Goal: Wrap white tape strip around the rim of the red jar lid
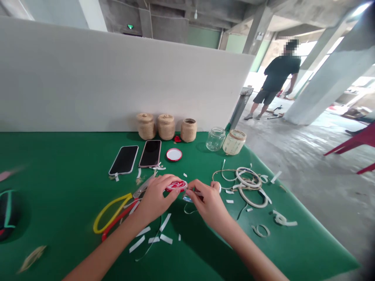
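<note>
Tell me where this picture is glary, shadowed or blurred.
Head view: glare washes out the background around the bystander, whose head is pixelated; dark shadow lies on the green table below the right hand; straw-coloured strands, lower left, look smeared.

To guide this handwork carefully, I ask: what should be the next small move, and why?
Perhaps press lightly on the rim of the red lid with the right grip, while the left grip steadies it. The left grip holds the lid, the right is at or very near its rim, and white strips lie nearby. What the right pinches, if anything, is unclear.
</note>
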